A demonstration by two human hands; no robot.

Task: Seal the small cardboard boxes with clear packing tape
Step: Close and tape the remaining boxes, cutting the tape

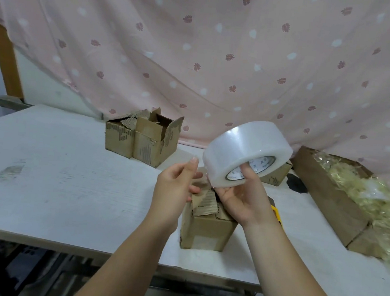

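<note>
While a right hand (239, 196) grips a wide white-looking roll of clear packing tape (243, 149) above a white work surface (69, 172), thumb hooked into the printed core and the other fingers cupped under the rim, a left hand (178, 184) hovers just beside the roll's left edge, fingers loosely curled and thumb raised. Whether it pinches a free tape end cannot be told. Directly below both hands, at the near edge of the surface, stands a small brown cardboard box (208, 229) with torn, ragged top flaps not yet lying flat. The roll is tilted, its core facing near and right and its wound face toward the left hand, which looks best placed to draw a strip down over the flaps. Two more worn small cardboard boxes (142, 141) wait open at the far middle, another (278, 172) sits behind the roll, and a yellow object (277, 214) peeks out by the right wrist. On the right lies a long cardboard tray (326, 197) of crinkled plastic, and a pink leaf-print curtain (197, 53) hangs beyond.
</note>
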